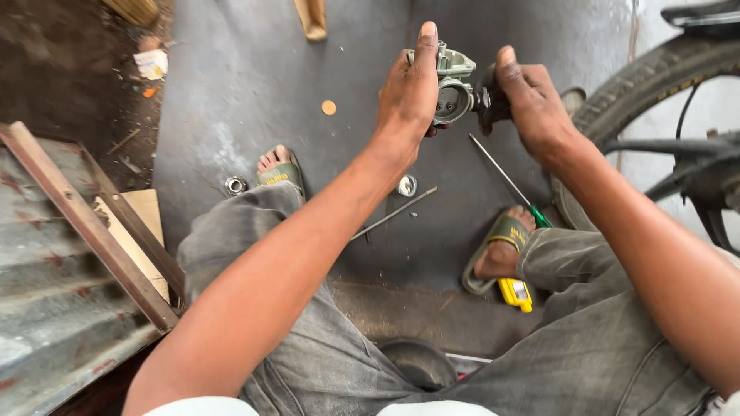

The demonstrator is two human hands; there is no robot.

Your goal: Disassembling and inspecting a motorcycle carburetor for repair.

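While both arms reach forward, left hand (pixel 408 88) and right hand (pixel 532 104) grip carburetor (pixel 453 85)

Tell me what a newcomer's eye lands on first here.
First, the grey metal carburetor held up at top centre between the left hand and the right hand. Below it, a green-handled screwdriver and a thin metal rod lie on the dark floor between the sandalled feet. A motorcycle tyre fills the right edge.

Carburettor (pixel 452 88) rear hidden behind left hand (pixel 407 92); black part under right hand (pixel 532 104) indistinct. Screwdriver (pixel 505 179) handle below grip covered by sandal (pixel 499 250). Tyre (pixel 647 85) cut by right edge.
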